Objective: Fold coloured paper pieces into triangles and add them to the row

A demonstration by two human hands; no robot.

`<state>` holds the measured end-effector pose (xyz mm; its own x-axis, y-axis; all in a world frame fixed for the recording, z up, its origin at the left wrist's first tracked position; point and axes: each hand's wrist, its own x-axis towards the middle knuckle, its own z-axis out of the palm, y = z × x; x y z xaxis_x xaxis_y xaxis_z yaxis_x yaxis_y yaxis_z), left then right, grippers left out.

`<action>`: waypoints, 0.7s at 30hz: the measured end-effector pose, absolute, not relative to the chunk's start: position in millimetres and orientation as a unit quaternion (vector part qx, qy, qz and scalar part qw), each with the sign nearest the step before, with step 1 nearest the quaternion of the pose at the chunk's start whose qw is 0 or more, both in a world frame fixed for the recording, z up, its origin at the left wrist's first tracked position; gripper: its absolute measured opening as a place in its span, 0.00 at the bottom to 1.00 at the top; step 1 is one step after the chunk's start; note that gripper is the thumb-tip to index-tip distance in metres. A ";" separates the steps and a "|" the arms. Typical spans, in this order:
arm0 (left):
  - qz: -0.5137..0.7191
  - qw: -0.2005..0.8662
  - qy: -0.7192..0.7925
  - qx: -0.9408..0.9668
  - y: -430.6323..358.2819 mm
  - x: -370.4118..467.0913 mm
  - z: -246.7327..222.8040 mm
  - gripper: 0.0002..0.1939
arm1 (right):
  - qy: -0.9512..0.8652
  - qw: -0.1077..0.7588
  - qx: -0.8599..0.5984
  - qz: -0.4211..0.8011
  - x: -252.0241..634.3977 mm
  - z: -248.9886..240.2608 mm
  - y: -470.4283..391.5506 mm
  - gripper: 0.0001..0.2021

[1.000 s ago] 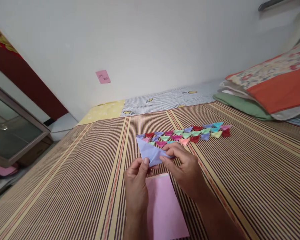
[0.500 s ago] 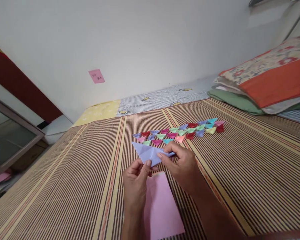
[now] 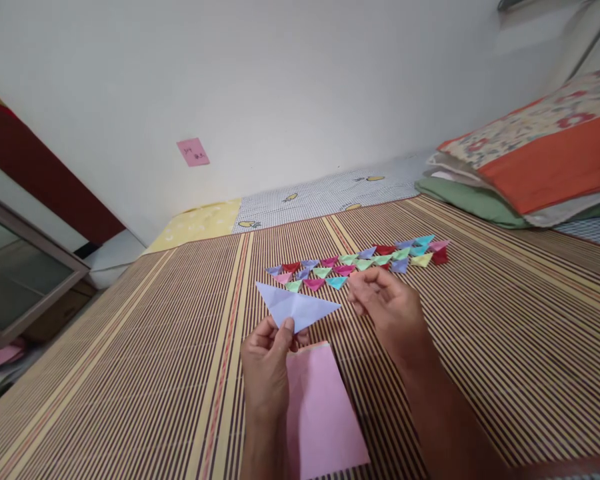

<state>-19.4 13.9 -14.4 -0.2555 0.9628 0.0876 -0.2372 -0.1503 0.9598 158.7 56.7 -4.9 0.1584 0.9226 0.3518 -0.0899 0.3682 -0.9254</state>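
1. Some two dozen small folded triangles (image 3: 360, 263) — red, pink, green, blue, lilac — lay finished in two loose rows on the striped bamboo mat (image 3: 480, 320), well beyond the hands; that much of the folding looked done.
2. One lilac paper (image 3: 296, 307) was only partway there: folded into a broad, flat triangle, far larger than the finished pieces, so by the look of it several more folds were left before it could match them.
3. A flat pink sheet (image 3: 323, 407) lay on the mat directly below the lilac paper, unfolded and untouched, judged to be stock waiting its turn.
4. The left hand (image 3: 266, 360) was raised over the near edge of the pink sheet, thumb and forefinger closed in a pinch on the lower point of the lilac triangle, holding it up just above the mat with its long edge facing away.
5. The right hand (image 3: 387, 303) hung apart from the paper, just to the right of its tip — fingers loosely curled and half closed, with nothing visible between them; it hovered in front of the near row of small triangles without touching them.
6. Folded bedding (image 3: 530, 167) was stacked at the far right, and a pink note (image 3: 193, 152) was stuck on the white wall.
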 end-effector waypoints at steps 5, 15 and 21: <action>0.656 0.459 0.465 0.377 12.9 -16.9 -14.9 0.12 | -0.549 0.534 -0.313 0.562 147.1 -7.2 54.6 0.10; 0.609 0.476 0.464 0.433 8.1 -9.2 -7.0 0.12 | -0.427 0.584 -0.289 0.627 111.6 -7.5 44.6 0.11; 0.598 0.443 0.479 0.466 7.3 -19.7 -6.0 0.14 | -0.491 0.581 -0.324 0.563 138.0 -12.2 57.7 0.10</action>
<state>-19.7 7.3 -6.0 -0.1739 0.9758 0.1323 -0.0829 -0.1484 0.9855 138.0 57.7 -12.2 -0.1156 0.9717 0.2060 -0.3357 0.1570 -0.9288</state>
